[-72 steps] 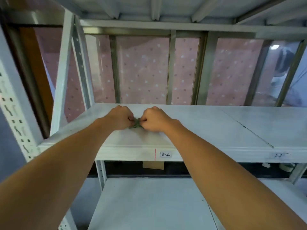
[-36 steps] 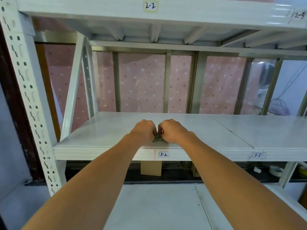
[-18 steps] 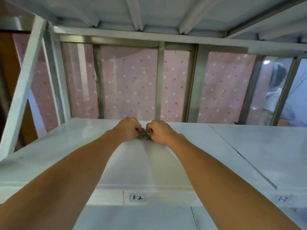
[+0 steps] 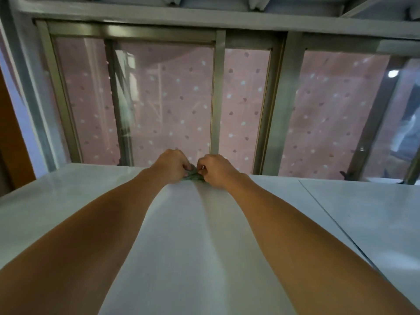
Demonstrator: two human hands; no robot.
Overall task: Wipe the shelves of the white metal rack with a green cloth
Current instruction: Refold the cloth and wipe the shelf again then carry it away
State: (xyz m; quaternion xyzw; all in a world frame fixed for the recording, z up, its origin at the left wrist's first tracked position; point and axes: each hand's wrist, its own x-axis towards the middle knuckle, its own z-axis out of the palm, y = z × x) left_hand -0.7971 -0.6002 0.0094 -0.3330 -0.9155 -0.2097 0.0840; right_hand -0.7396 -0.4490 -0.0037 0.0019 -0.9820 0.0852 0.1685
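Note:
A small bunched green cloth [image 4: 193, 175] lies on the white metal shelf [image 4: 68, 201], close to its back edge. My left hand [image 4: 172, 165] grips the cloth from the left and my right hand [image 4: 216, 170] grips it from the right, knuckles almost touching. Most of the cloth is hidden under the fingers. Both forearms stretch across the shelf toward the back.
Behind the shelf stands a metal-framed window [image 4: 216, 98] with a pink dotted curtain [image 4: 177, 105]. A seam [image 4: 329, 221] splits the shelf from the panel on the right. The underside of the shelf above [image 4: 204, 1] hangs overhead. A rack upright [image 4: 25, 92] rises at left.
Both hands have pushed the cloth from near the front edge toward the back of the shelf. The camera has leaned in, so the front edge and its labels are out of view.

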